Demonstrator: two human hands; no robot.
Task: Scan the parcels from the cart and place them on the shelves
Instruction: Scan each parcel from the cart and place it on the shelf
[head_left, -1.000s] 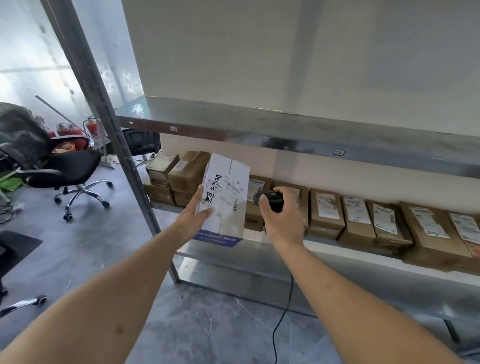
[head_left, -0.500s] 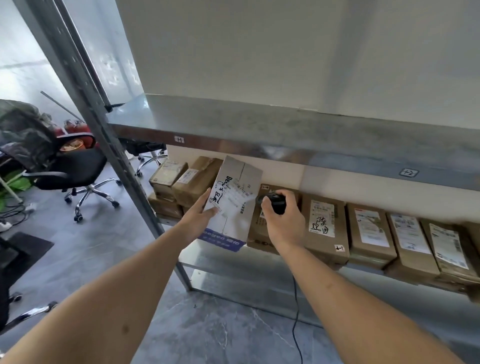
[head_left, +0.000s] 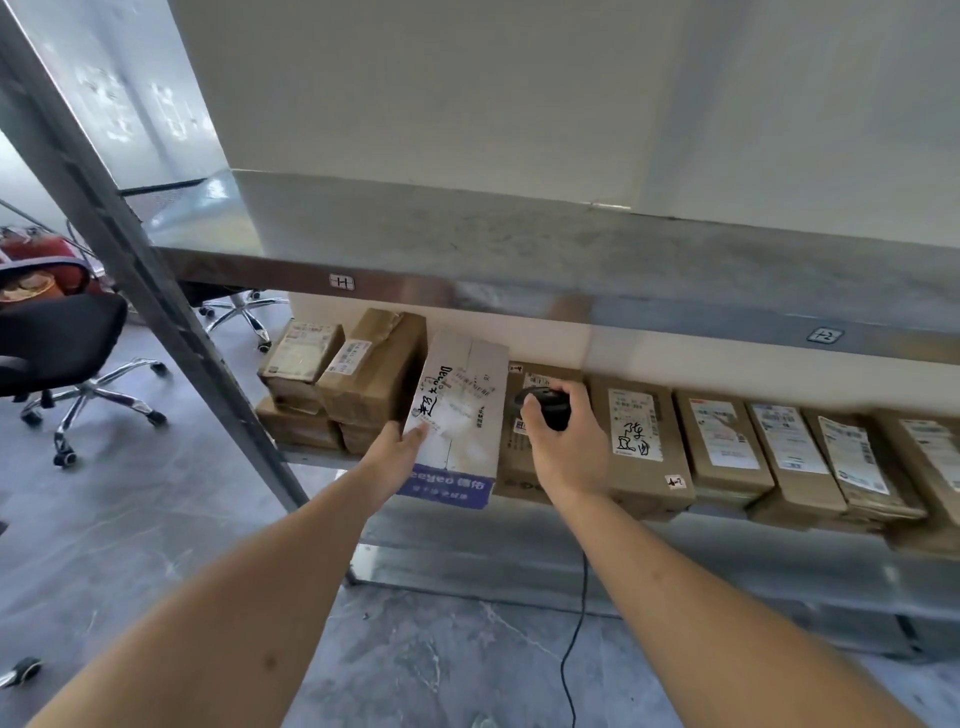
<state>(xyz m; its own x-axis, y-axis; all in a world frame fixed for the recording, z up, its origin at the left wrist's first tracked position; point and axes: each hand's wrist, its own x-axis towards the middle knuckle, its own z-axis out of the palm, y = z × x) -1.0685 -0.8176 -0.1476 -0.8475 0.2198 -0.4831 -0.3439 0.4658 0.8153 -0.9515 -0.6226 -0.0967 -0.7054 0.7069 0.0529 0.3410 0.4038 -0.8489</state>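
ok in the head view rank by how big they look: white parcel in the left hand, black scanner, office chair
1. office chair, cut off by the frame edge
2. white parcel; nearer the camera, so unsure against the chair
3. black scanner

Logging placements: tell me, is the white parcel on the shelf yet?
Partly: the white parcel overhangs the shelf edge, left hand holding it.

Left hand (head_left: 397, 451) holds parcel (head_left: 460, 415) at shelf (head_left: 571, 306); right hand (head_left: 563, 441) grips, seemingly, scanner (head_left: 545, 408).
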